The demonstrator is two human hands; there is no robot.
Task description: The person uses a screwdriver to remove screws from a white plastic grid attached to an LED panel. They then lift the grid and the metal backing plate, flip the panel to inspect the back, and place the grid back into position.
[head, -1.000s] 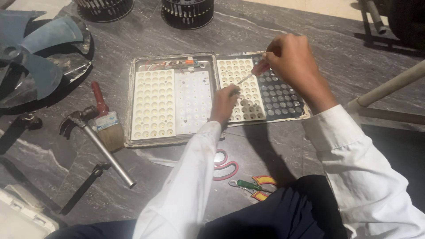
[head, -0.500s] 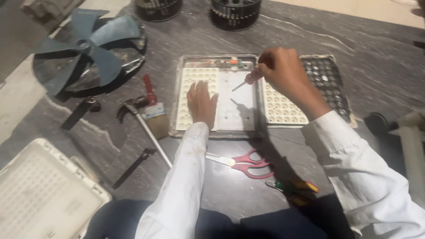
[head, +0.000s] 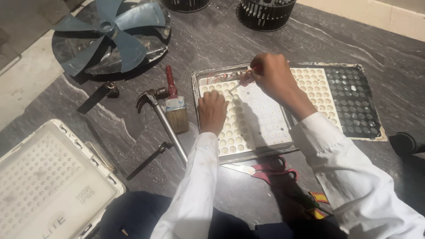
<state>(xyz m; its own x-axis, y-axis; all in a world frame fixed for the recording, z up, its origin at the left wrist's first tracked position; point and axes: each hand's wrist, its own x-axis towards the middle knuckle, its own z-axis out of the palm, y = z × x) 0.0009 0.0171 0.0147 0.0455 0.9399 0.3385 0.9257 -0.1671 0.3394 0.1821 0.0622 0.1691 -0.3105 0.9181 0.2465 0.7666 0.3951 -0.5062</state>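
since a moment ago, both hands have drawn closer over the shallow metal tray (head: pixel 197 84). left hand (head: pixel 212 111) presses flat, no grip, on the cream dimpled lens sheet (head: pixel 230 137). right hand (head: pixel 274 77) pinches a thin screwdriver (head: pixel 241 84) above the white board (head: pixel 261 117) on the dark marbled surface (head: pixel 221 40).

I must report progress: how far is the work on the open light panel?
Done: the lens sheets lie off to the side. In hand: the left hand steadies the white board; the right hand works a small tool at its top edge. Left: the panel is unassembled.
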